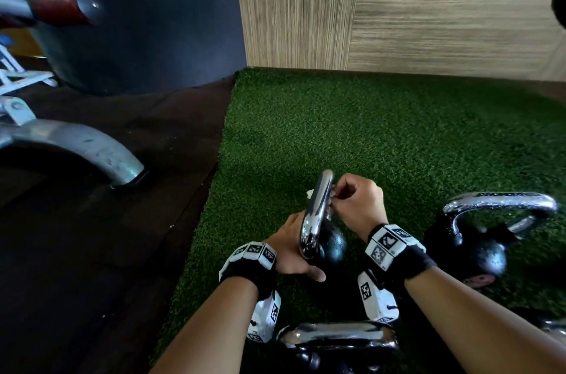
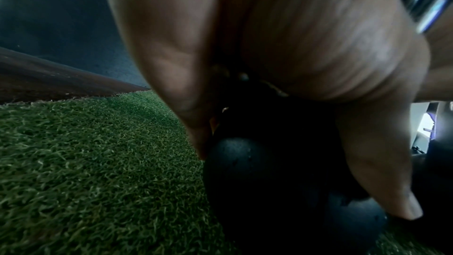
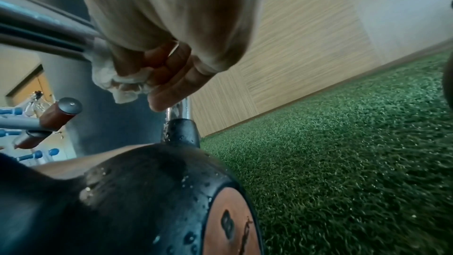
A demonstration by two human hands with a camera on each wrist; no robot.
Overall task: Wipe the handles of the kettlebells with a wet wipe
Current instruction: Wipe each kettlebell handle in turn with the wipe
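Three black round kettlebells with chrome handles on green artificial turf (image 1: 352,116). Left hand (image 1: 292,246) grips middle kettlebell (image 1: 329,243) body. Right hand (image 1: 360,200) curls around white crumpled wet wipe (image 3: 115,80), pressing it against chrome handle (image 1: 317,208).

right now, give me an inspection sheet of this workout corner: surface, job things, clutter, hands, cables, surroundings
surface: green artificial turf, meeting dark flooring on the left.
job's things: held kettlebell, black and speckled with droplets, chrome handle up; wet wipe bunched against the handle; second kettlebell to the right; a third chrome handle at the near edge.
clutter: nothing seen.
hands: left hand grips the held kettlebell low on the handle; right hand pinches the wipe on the handle.
cables: nothing seen.
surroundings: wood-grain wall, dark column, grey machine foot, red-capped bar.
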